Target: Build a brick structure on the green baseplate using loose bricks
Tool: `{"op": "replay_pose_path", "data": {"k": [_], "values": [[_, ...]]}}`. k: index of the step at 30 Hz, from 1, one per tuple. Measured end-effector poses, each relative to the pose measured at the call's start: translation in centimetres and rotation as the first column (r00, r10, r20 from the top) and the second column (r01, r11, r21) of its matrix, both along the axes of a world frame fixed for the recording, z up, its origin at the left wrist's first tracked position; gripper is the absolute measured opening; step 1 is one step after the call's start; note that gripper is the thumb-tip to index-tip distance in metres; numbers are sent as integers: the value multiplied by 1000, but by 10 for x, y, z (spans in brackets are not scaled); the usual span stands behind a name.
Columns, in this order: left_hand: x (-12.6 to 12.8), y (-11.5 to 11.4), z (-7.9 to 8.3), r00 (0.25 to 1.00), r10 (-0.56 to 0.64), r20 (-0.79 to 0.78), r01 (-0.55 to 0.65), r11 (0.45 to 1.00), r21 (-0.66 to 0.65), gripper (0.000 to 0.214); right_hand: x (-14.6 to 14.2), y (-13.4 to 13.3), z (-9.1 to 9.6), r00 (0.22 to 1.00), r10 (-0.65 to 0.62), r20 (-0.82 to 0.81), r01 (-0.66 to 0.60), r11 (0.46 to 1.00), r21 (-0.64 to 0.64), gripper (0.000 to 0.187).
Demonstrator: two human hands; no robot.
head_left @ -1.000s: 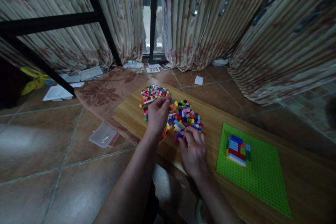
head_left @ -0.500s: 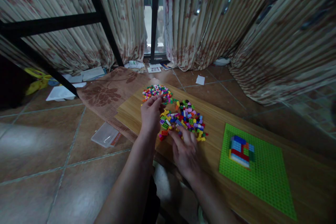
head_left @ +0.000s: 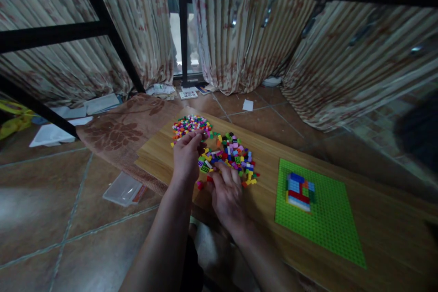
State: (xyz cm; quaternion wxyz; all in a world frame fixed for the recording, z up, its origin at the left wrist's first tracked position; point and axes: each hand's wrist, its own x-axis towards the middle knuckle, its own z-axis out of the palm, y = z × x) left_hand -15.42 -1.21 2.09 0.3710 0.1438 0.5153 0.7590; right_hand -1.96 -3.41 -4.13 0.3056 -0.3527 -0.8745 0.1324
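Observation:
A heap of small coloured bricks [head_left: 228,155] lies on a low wooden board [head_left: 267,191], with a second smaller heap [head_left: 190,124] behind it. My left hand [head_left: 185,159] rests on the near left edge of the heaps, fingers curled loosely over the bricks. My right hand [head_left: 226,193] lies palm down at the front of the main heap, fingers stretched into the bricks. What the fingertips touch is hidden. To the right lies a green baseplate [head_left: 328,223] carrying a small block of blue, red and white bricks [head_left: 299,186].
A brown patterned mat [head_left: 119,130] lies under the board's left end on the tiled floor. A clear plastic box [head_left: 122,189] sits on the tiles at left. Papers [head_left: 51,132] and striped curtains [head_left: 239,36] are behind. A black metal frame [head_left: 51,36] crosses overhead.
Both hands slid left and nearer along the front of the brick heap. The view itself shifted, so everything sits a little further left in the picture.

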Motion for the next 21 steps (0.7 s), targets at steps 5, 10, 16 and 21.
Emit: {"op": "replay_pose_path", "data": {"k": [5,10,16,21], "values": [[21,6,0,987,-135,-93,127,988,-84,26,25,10,21,971,-65,-229,18,979,-204,26],[60,13,-7,907,-355,-227,333,934,-132,20,74,27,38,862,-336,-379,168,895,-413,31],[102,18,-26,707,-515,-484,460,855,-239,19,169,53,40,629,-644,-435,371,741,-560,36],[130,20,-31,547,-564,-619,487,816,-313,21,222,69,24,530,-744,-407,358,632,-688,45]]}}
